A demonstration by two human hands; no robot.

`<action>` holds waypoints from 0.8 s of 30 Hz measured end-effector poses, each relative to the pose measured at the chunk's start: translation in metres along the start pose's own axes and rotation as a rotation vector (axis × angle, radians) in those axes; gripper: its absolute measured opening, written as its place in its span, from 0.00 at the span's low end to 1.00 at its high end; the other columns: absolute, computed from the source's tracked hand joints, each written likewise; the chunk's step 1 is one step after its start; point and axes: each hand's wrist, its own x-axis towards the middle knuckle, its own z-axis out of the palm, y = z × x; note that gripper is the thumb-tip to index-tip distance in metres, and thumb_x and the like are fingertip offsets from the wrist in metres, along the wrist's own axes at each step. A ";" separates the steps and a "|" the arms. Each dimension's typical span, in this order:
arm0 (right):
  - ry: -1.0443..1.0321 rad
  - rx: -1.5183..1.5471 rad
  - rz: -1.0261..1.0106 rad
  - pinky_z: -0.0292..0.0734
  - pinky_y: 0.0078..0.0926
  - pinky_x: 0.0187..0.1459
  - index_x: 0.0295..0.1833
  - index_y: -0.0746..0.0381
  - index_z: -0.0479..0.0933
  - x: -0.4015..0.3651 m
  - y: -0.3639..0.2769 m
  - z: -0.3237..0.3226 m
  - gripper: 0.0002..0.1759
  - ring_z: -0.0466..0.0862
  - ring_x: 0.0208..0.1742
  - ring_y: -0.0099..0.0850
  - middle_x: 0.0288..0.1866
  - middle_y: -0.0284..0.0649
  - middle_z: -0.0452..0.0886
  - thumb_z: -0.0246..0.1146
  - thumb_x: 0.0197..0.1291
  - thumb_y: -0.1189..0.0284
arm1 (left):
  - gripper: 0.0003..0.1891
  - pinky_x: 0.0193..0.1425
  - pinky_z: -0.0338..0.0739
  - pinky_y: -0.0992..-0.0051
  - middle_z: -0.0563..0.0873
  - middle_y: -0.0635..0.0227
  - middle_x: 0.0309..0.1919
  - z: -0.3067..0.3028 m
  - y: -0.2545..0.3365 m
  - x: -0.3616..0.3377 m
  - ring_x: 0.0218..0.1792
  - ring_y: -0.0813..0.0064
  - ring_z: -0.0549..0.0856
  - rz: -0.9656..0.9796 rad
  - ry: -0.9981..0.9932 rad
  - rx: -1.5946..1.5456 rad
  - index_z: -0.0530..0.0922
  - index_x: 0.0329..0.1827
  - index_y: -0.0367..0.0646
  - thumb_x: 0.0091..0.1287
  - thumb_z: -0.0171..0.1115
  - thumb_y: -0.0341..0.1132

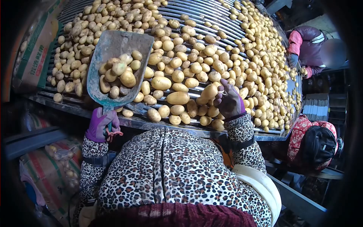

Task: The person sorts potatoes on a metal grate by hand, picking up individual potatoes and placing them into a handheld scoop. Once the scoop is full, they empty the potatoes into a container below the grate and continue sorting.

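My left hand (100, 125), in a purple glove, grips the handle of a worn green scoop (132, 39). Several potatoes (127, 78) lie in the scoop, which rests over the near left part of a metal roller table (193, 132). Over the potatoes right of centre is my right hand (230, 100), gloved in purple and grey. Its fingers are bent around something close to a potato (209, 91); whether they hold it is hard to make out. Many loose potatoes (178, 98) cover the rollers between the two hands.
Printed cartons (34, 60) stand at the left edge, with bagged potatoes (62, 153) below. Across the table at the upper right, a person (308, 45) reaches toward the potatoes. Another person with a black backpack (319, 145) is at the right, below stacked crates (316, 108).
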 end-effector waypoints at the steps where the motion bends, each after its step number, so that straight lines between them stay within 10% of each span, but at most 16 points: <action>1: -0.059 0.057 0.001 0.76 0.26 0.38 0.67 0.59 0.70 0.000 -0.001 0.001 0.24 0.76 0.38 0.26 0.46 0.33 0.76 0.58 0.71 0.61 | 0.19 0.24 0.75 0.75 0.78 0.64 0.18 0.000 0.000 0.000 0.18 0.73 0.80 0.011 -0.012 0.011 0.75 0.26 0.38 0.69 0.62 0.45; 7: -0.307 0.145 -0.070 0.74 0.25 0.38 0.75 0.61 0.61 0.004 -0.003 0.014 0.37 0.72 0.37 0.22 0.44 0.30 0.72 0.63 0.67 0.56 | 0.17 0.18 0.70 0.78 0.79 0.62 0.17 -0.007 -0.003 -0.002 0.14 0.75 0.78 -0.053 -0.215 -0.011 0.77 0.26 0.36 0.67 0.64 0.40; 13: -0.458 0.080 -0.134 0.78 0.32 0.38 0.68 0.59 0.67 0.028 -0.017 0.067 0.24 0.78 0.37 0.28 0.40 0.37 0.77 0.57 0.72 0.61 | 0.13 0.22 0.76 0.79 0.84 0.65 0.21 0.000 0.007 -0.004 0.19 0.77 0.82 -0.223 -0.291 0.092 0.81 0.36 0.35 0.63 0.69 0.39; 16: -0.274 -0.244 -0.247 0.82 0.32 0.46 0.67 0.65 0.67 0.026 -0.028 0.130 0.24 0.82 0.43 0.31 0.48 0.44 0.82 0.58 0.72 0.64 | 0.14 0.24 0.77 0.79 0.85 0.65 0.23 0.002 0.013 -0.004 0.21 0.77 0.84 -0.272 -0.315 0.158 0.82 0.38 0.35 0.62 0.69 0.39; 20: -0.699 -0.427 -0.290 0.78 0.29 0.57 0.72 0.65 0.66 0.032 -0.005 0.160 0.28 0.79 0.59 0.30 0.63 0.42 0.77 0.62 0.69 0.72 | 0.13 0.24 0.77 0.79 0.85 0.64 0.22 0.002 0.012 -0.005 0.21 0.77 0.85 -0.275 -0.304 0.144 0.82 0.36 0.35 0.63 0.68 0.38; 24: -0.616 -0.553 -0.219 0.73 0.28 0.62 0.73 0.64 0.66 0.021 -0.001 0.124 0.31 0.77 0.63 0.28 0.67 0.39 0.75 0.65 0.66 0.75 | 0.12 0.23 0.75 0.78 0.83 0.64 0.20 -0.003 0.001 -0.005 0.19 0.76 0.82 -0.155 -0.285 0.034 0.81 0.33 0.35 0.63 0.67 0.38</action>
